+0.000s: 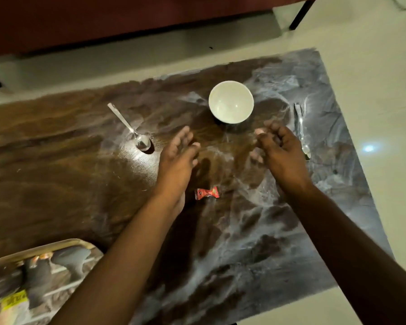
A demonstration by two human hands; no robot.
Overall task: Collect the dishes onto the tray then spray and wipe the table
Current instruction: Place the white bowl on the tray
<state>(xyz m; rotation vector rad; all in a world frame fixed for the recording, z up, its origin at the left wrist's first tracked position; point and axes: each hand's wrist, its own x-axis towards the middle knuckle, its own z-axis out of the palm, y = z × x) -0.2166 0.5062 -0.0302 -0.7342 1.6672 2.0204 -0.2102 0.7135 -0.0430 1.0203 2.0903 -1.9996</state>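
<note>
A low table (56, 184) with a glossy top, marbled brown and grey, stands on a pale floor, with dark red furniture along the far side.

From the head view, a white bowl (231, 102) sits upright toward the far edge. It looks empty and has not been collected. The left hand (178, 156), just this side of the bowl and to its left, has its fingers fairly straight and holds nothing. The right hand (281, 148), this side of the bowl and to its right, has loosely curled fingers and is also empty. Neither hand touches the bowl. One spoon (129, 127) lies well left of the bowl and a second spoon (301, 130) lies right of it, close to the table's end. A red wrapper (206, 193) lies nearer than the bowl, between the forearms. The tray (33, 252) is far nearer and to the left.

The risks as I see them: the bowl could slide on the slick top if gripped unevenly, and the right wrist could brush the second spoon off the end.

The tray is cut off by the frame and its contents are blurred. I can make out something metallic and a yellow label. I see no spray bottle or cloth.
</note>
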